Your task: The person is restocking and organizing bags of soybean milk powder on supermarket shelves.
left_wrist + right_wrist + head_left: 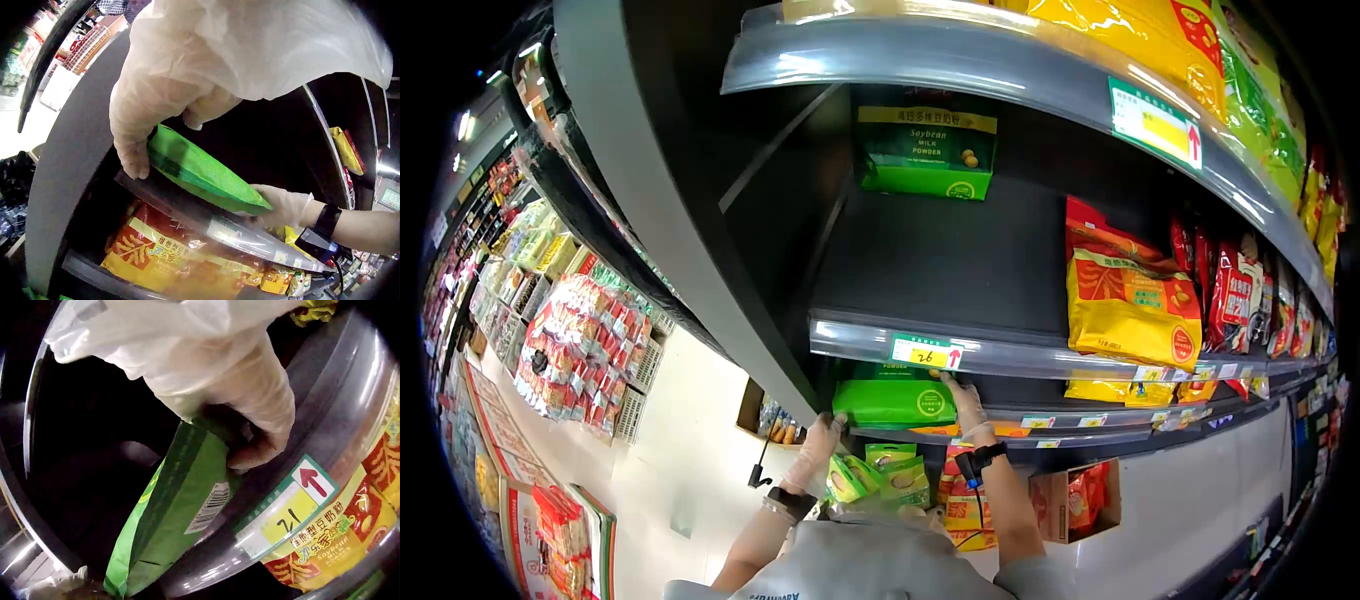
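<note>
Head view. The green pack (894,402) lies level at the front of the lower shelf (1140,412), just beneath the upper shelf (940,265) and its tag (926,353) marked 26. The gloved left hand (822,437) is at one end of the pack, the gloved right hand (966,403) at the other. On the upper shelf stand a green box (927,150), labelled Soybean Milk Powder, at the back and a red-and-yellow pouch (1135,290) at the front edge. Green pouches (880,475) sit below the pack, and a carton (1052,505) holding red packets (1087,497) lies to the right.

Left wrist view. The left hand's fingers are bent over the near end of the pack, gripping it; the right hand meets the far end. The pack is tilted close above the shelf lip (181,209); contact between the two cannot be told. Beneath the lip are yellow pouches (169,256).

Right wrist view. The right hand's fingers curl round the pack's end, grasping it beside a printed barcode (208,508). An arrowed label (286,509) is fixed to the lip nearby.
</note>
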Motion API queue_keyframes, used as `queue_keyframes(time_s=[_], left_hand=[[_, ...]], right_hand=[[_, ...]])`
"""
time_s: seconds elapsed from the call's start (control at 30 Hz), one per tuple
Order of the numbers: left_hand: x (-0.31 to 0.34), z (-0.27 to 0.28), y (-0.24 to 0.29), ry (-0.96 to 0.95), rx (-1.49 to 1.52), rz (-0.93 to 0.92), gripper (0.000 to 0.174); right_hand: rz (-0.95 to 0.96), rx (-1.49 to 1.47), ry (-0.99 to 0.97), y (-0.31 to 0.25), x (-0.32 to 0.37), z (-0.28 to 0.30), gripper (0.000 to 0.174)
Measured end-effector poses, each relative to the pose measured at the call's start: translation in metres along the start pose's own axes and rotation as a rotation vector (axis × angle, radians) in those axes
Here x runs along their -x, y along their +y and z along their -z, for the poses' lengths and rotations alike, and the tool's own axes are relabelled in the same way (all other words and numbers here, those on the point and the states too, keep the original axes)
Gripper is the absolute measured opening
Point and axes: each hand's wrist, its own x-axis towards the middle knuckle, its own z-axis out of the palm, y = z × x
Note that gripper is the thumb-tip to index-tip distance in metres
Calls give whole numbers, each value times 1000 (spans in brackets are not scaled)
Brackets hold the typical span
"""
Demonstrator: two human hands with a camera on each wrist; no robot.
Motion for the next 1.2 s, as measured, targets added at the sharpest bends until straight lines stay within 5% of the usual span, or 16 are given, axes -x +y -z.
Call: queue_keyframes(time_s=[0.03, 0.07, 0.1, 0.2, 0.4, 0.47, 0.6, 0.67, 0.77, 0.93, 1.0, 1.13, 1.2], left_hand=[[2, 2, 11, 13, -94, 27, 41], [3, 2, 17, 27, -189, 53, 40], [-22, -18, -50, 63, 29, -76, 37], [-17, -10, -32, -8, 104, 23, 34], [21, 17, 21, -84, 245, 142, 7], [46, 32, 59, -137, 121, 45, 11], [47, 25, 18, -280, 405, 209, 25], [38, 22, 7, -307, 304, 202, 36], [24, 9, -6, -165, -32, 164, 60], [11, -7, 6, -57, -189, 64, 70], [4, -22, -2, -80, -15, 57, 71], [-29, -40, -24, -11, 133, 346, 80], [-36, -43, -27, -65, 421, 353, 82]], right_hand=[[-233, 135, -11, -11, -3, 3, 53], [-229, 135, -9, -18, -2, 0, 53], [-147, 75, -103, -35, 15, -7, 51], [81, 86, -175, -26, 12, -8, 42], [30, -64, -56, -14, 37, -5, 31], [20, -112, -85, -18, 55, 1, 32], [-62, -116, 40, -11, 77, 12, 29], [29, -38, 48, 11, 73, 19, 31], [25, -33, 17, 16, 74, 20, 34], [-134, -32, 12, 34, 61, 33, 42], [-186, -227, -158, 29, 66, 30, 49], [-407, -707, -278, -15, 100, 23, 51], [127, -167, -360, -19, 116, 20, 45]])
